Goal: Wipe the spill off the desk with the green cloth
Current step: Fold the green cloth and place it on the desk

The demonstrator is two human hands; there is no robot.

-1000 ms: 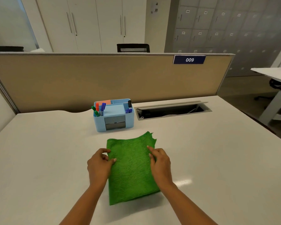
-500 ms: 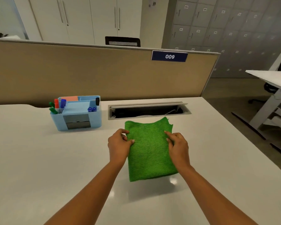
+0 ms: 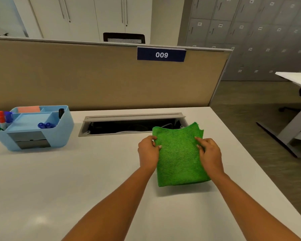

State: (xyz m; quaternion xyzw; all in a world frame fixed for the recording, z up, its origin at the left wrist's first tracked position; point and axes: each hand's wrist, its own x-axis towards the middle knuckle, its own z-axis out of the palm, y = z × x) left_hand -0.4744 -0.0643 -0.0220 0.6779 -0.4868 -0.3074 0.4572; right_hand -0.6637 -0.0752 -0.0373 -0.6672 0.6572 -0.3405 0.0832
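A folded green cloth (image 3: 179, 155) is held over the white desk (image 3: 59, 180), toward the desk's right side. Its near edge hangs slightly above the surface and casts a shadow; its far edge overlaps the cable opening. My left hand (image 3: 149, 152) pinches the cloth's left edge. My right hand (image 3: 209, 153) pinches its right edge. No spill is visible on the desk in this view.
A light blue desk organiser (image 3: 33, 127) with markers stands at the back left. A recessed cable tray opening (image 3: 129, 126) lies along the back edge, under a tan divider panel (image 3: 94, 80) labelled 009. The desk's right edge drops to the floor.
Both hands have carried the cloth to the right and farther back, away from the blue organiser, until its far edge reaches the cable opening. The grip on both edges is unchanged.
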